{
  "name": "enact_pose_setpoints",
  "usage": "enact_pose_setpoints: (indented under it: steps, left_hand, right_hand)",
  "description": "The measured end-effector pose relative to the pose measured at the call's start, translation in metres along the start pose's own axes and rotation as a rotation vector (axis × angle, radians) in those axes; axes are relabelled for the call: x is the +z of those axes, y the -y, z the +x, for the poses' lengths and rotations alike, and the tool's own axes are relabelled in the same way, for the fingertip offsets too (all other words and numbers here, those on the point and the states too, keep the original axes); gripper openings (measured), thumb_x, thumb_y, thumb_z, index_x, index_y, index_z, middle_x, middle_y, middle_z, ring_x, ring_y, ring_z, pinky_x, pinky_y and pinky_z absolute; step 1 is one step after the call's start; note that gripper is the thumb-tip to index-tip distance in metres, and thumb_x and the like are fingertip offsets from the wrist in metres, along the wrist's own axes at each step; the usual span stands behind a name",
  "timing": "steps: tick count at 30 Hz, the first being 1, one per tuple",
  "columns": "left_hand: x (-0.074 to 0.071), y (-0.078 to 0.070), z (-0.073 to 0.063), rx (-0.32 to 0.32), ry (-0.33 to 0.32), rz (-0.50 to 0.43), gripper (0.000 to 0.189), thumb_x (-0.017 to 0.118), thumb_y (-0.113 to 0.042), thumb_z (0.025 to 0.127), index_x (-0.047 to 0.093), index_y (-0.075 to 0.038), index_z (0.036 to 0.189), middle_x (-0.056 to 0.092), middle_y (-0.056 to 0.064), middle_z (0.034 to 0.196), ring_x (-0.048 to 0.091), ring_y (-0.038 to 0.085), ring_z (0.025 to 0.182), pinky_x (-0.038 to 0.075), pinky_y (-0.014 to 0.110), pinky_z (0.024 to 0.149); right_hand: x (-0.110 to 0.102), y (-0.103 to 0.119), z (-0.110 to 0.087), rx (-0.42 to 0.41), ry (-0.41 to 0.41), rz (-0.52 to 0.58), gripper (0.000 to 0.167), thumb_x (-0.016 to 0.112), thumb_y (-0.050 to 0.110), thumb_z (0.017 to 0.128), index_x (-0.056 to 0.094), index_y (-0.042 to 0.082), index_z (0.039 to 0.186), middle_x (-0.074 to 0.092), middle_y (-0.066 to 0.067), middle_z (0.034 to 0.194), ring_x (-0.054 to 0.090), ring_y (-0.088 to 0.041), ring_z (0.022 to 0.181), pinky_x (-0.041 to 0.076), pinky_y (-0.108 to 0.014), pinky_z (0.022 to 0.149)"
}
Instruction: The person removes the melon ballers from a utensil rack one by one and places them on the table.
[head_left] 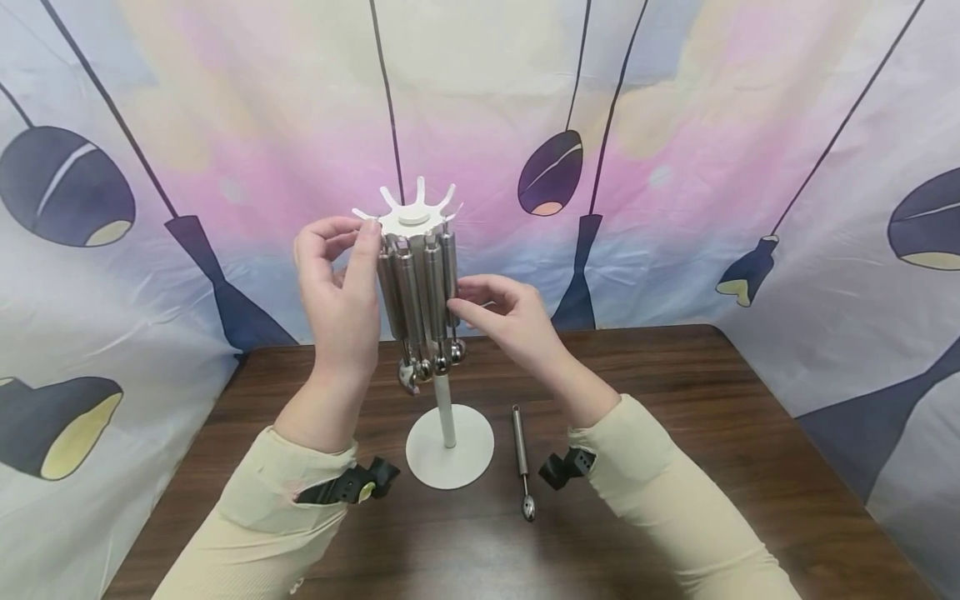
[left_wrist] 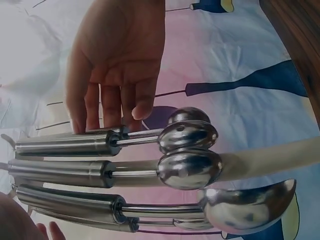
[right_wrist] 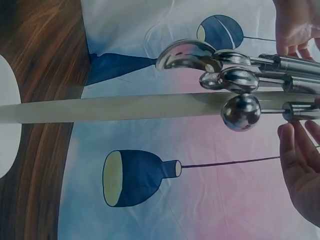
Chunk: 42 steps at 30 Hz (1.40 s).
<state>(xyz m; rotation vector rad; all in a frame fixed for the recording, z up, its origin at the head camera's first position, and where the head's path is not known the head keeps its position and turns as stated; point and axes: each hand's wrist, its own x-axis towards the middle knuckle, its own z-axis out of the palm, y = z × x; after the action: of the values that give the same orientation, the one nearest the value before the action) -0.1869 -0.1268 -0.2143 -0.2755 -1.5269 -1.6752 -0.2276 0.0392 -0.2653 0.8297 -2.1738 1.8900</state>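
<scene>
As a hung utensil [head_left: 451, 279] is being pinched by right grip [head_left: 510, 315], one spoon [head_left: 521, 450] below is being left unhung; left grip [head_left: 339, 300] unclear.

Dark brown wooden table [head_left: 645, 367], streaked grain running across it, far corners rounded, a pale sheen on the surface toward the near side. White stand [head_left: 444, 408] upright on it, left of the table's middle, its flat round base [head_left: 450, 469] resting directly on the wood and its post rising from the disc. Just right of the base, apart from it, one small metal spoon [head_left: 521, 443] lies flat, slim handle toward the far edge, little bowl toward the near side.
</scene>
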Motion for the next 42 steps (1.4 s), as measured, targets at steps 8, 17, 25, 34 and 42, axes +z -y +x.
enact_pose_setpoints:
  steps: [8,17,25,34,42]
  left_hand:
    - [0.002,0.0,0.003,0.05,0.004,-0.06,0.014,0.062,-0.011,0.093,0.058,-0.025,0.09,0.046,-0.005,0.112,0.049,0.014,0.105,0.044,0.027,0.081]
    - [0.005,-0.006,0.011,-0.083,0.04,0.023,0.022,0.066,-0.018,0.091,0.055,-0.016,0.111,0.044,-0.004,0.117,0.045,0.014,0.106,0.044,0.028,0.079]
    - [0.008,-0.007,0.022,-0.191,0.1,0.056,0.04,0.067,-0.025,0.092,0.054,-0.009,0.126,0.051,-0.005,0.112,0.048,0.011,0.097,0.041,0.028,0.078]
    - [0.01,-0.004,0.027,-0.188,0.123,0.088,0.04,0.068,-0.024,0.09,0.06,-0.006,0.125,0.054,-0.004,0.105,0.05,0.011,0.086,0.042,0.026,0.073]
    - [0.009,-0.003,0.028,-0.207,0.159,0.106,0.037,0.068,-0.026,0.09,0.063,-0.006,0.121,0.055,-0.004,0.106,0.046,0.01,0.082,0.04,0.026,0.07]
  right_hand:
    - [0.0,0.003,0.005,-0.003,0.02,-0.005,0.025,0.07,0.01,0.09,0.07,0.001,0.113,0.073,-0.015,0.104,0.068,-0.012,0.079,0.058,-0.043,0.078]
    - [-0.003,0.007,0.006,0.011,-0.005,-0.027,0.021,0.071,0.011,0.089,0.069,0.002,0.107,0.073,-0.012,0.097,0.066,-0.012,0.079,0.054,-0.026,0.075]
    - [-0.009,0.013,0.004,-0.003,-0.057,-0.003,0.02,0.071,0.01,0.088,0.068,0.0,0.105,0.072,-0.013,0.095,0.067,-0.011,0.079,0.056,-0.028,0.079]
    - [-0.017,0.018,-0.004,-0.031,-0.081,0.044,0.02,0.071,0.006,0.088,0.068,-0.001,0.106,0.072,-0.005,0.092,0.068,-0.012,0.079,0.058,-0.03,0.078]
    - [-0.025,0.016,-0.022,-0.011,-0.135,0.074,0.022,0.074,0.007,0.086,0.068,-0.001,0.106,0.07,0.003,0.087,0.066,-0.011,0.074,0.057,-0.028,0.07]
